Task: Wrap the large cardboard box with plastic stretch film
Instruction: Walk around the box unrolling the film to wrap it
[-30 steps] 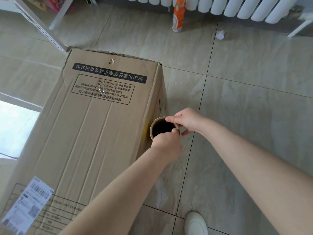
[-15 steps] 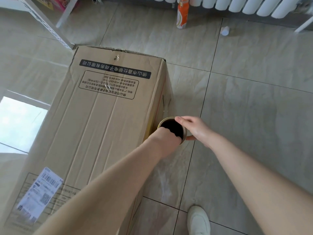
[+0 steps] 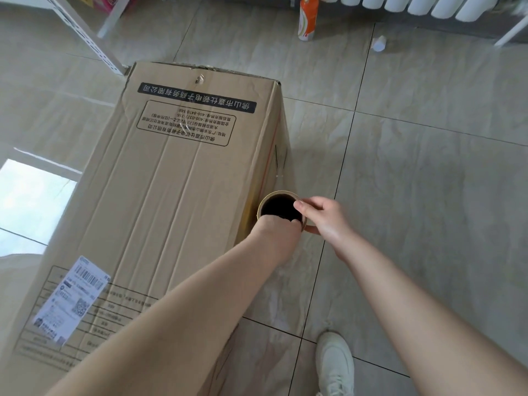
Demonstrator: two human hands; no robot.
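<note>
Since a second ago the roll has slid a bit further along the box's right side, and the left hand [image 3: 278, 234] has gone from pinching the near rim to hooking its fingers down inside the tube. Starting closest: a white shoe [image 3: 335, 364] is planted on the floor tiles [image 3: 428, 195] right below the arms, and a crinkly sheet of stretch film [image 3: 281, 292] trails down between the box and the roll. Both hands are closed on the film roll [image 3: 281, 207], which stands upright just beside the right face of the cardboard box [image 3: 171, 195]; the right hand [image 3: 324, 217] has its thumb over the rim and its fingers curled round the outside. Biggest risk, I'd guess: with only the core's top end held, the roll could tilt or slip, and then the film would bunch into a rope instead of lying flat. Going slack would also let the layer already down sag off the box. That shoe is close enough to step on loose film too. Further back there's an orange bottle [image 3: 308, 18] standing by the radiator [image 3: 400, 2], well clear.
</note>
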